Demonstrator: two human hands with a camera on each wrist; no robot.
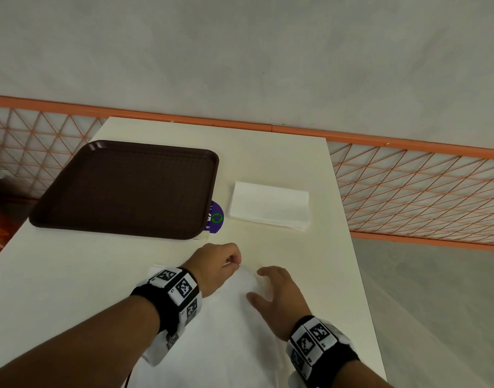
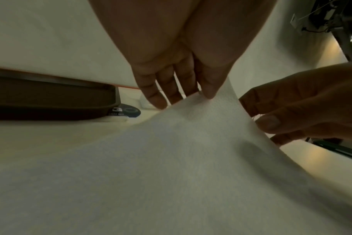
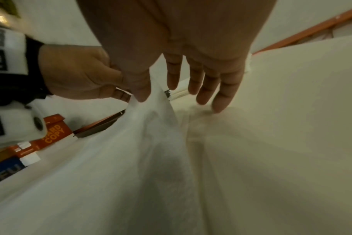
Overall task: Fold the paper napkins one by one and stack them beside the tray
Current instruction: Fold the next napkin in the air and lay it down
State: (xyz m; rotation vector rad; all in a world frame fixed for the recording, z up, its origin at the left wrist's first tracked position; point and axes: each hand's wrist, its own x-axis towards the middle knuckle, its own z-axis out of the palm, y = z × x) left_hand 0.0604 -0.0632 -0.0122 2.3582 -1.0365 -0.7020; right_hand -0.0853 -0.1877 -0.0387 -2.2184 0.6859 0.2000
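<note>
A brown tray (image 1: 128,189) lies at the table's far left. To its right sits a stack of folded white napkins (image 1: 269,205). In front of me a large white napkin (image 1: 226,331) is spread out. My left hand (image 1: 237,263) pinches its far corner and holds it raised off the table. In the left wrist view the napkin (image 2: 171,159) rises to the left hand (image 2: 187,98). My right hand (image 1: 257,284) is beside it with straight, spread fingers. In the right wrist view the right hand (image 3: 171,97) has its thumb against the raised napkin (image 3: 131,159).
The cream table (image 1: 282,158) ends close on the right, with grey floor beyond. A purple round sticker (image 1: 215,217) shows under the tray's near right corner. An orange mesh fence (image 1: 408,191) runs behind the table. Orange and blue boxes (image 3: 52,132) lie on the floor to the left.
</note>
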